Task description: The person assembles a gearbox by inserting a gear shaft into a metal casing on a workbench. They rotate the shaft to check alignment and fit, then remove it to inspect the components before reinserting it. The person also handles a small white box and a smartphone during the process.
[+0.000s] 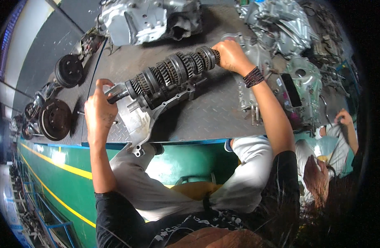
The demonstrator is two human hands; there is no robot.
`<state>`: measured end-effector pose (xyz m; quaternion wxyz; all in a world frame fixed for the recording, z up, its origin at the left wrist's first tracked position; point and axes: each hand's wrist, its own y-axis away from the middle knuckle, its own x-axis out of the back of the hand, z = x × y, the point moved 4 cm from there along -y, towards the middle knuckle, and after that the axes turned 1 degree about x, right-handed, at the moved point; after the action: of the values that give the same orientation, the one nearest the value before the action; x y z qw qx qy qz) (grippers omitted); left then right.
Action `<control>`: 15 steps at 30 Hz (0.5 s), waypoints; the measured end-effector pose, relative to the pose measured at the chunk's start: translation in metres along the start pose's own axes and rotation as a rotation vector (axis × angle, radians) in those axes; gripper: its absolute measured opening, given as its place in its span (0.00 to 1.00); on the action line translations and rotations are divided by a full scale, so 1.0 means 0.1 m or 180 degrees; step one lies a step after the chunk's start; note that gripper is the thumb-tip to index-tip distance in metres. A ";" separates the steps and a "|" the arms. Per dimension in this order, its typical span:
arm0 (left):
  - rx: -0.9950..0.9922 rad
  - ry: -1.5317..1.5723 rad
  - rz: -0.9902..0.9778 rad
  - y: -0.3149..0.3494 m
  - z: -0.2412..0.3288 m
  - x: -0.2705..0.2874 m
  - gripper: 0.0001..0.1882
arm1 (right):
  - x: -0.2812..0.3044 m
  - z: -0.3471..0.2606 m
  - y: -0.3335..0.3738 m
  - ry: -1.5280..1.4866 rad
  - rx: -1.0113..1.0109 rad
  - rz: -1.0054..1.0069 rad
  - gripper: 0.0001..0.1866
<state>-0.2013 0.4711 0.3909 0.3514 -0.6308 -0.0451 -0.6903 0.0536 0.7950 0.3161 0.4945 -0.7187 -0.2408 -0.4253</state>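
Note:
A gearbox shaft [169, 71] carrying a row of steel gears slants from lower left to upper right in front of me. My left hand [100, 108] has its fingers closed round the plain shaft end. At the far right end, my right hand [230, 56] grips the shaft beside the last small gear. Below the gears lies a grey cast metal housing [145, 120], its lower corner reaching over the table's front edge. Parts of the housing are hidden by the gears, and I cannot tell whether the two touch.
A large silver gearbox casing [134, 22] stands at the back of the metal table [215, 111]. More castings [277, 29] crowd the right, with a phone [289, 90] lying on one. Brake drums [55, 119] are at left. Another person's hand [344, 117] shows at far right.

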 end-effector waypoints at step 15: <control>-0.1431 0.0378 0.0046 0.09 1.62 0.18 0.26 | 1.33 0.43 1.86 0.0515 -0.1360 0.0492 0.18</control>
<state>-0.0594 0.5383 0.4360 0.2091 -0.6518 0.1351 -0.7164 0.2815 0.7510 0.3282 0.3800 -0.7869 -0.0492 -0.4837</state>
